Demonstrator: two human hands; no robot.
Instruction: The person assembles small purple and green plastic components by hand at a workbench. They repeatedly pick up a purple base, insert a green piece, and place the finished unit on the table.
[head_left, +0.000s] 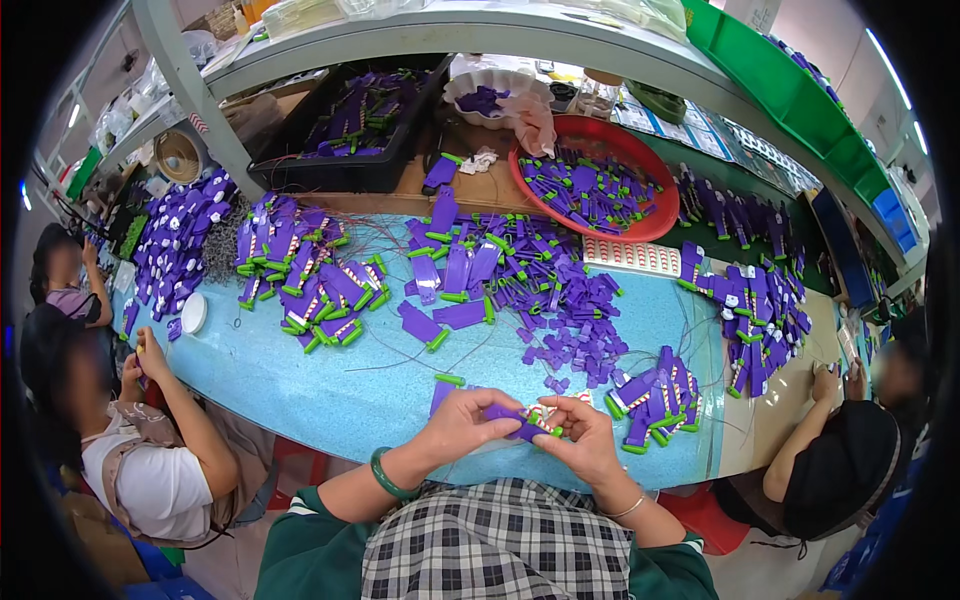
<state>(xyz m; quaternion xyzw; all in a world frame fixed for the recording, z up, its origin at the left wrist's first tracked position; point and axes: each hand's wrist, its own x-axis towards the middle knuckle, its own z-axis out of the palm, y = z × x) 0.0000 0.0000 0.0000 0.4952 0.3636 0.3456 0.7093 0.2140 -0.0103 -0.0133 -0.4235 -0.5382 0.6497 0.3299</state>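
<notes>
Near the front edge of the blue table, both my hands are closed on one flat purple plastic piece [525, 430] with a bright green end. My left hand [462, 420] pinches its left side between thumb and fingers. The thumb and fingertips of my right hand [590, 447] hold the green end, beside a small red-and-white striped patch. Fingers cover much of the piece. Just beyond my left hand lies another purple piece [440, 393] with a green end. To the right of my right hand is a pile of striped purple-and-green pieces [660, 400].
Ahead lie loose small purple parts [575, 335] and a heap of purple-and-green pieces [330, 285]. Behind stand a red basin [660, 215] and a black bin [405, 170]. A striped sticker sheet [630, 256] lies near the basin. Co-workers sit at both sides; a shelf [480, 45] crosses above.
</notes>
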